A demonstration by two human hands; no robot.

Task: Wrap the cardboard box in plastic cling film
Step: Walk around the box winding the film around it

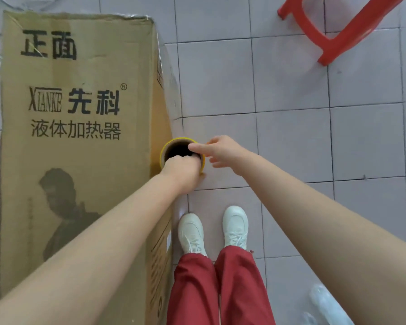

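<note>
Beside the right long edge of the box: left hand (182,171), fingers curled down into the open core of the upright roll of clear cling film on a brown cardboard tube (168,148), gripping its rim. Right hand (220,152): loosely spread, holding nothing, one finger resting on the tube's far rim, the others apart above the floor. Roll stands touching the side of the large brown cardboard box with black printed Chinese lettering and a dark portrait (75,137), which lies flat along the left edge of the pale grey tiled floor (291,137); a glossy film layer shows along its right side. White lace-up shoes (235,227) and red trousers (220,289) just right of the box. Red plastic stool (333,31) at the floor's far right corner. Crumpled clear plastic (326,306) at the near right edge.
</note>
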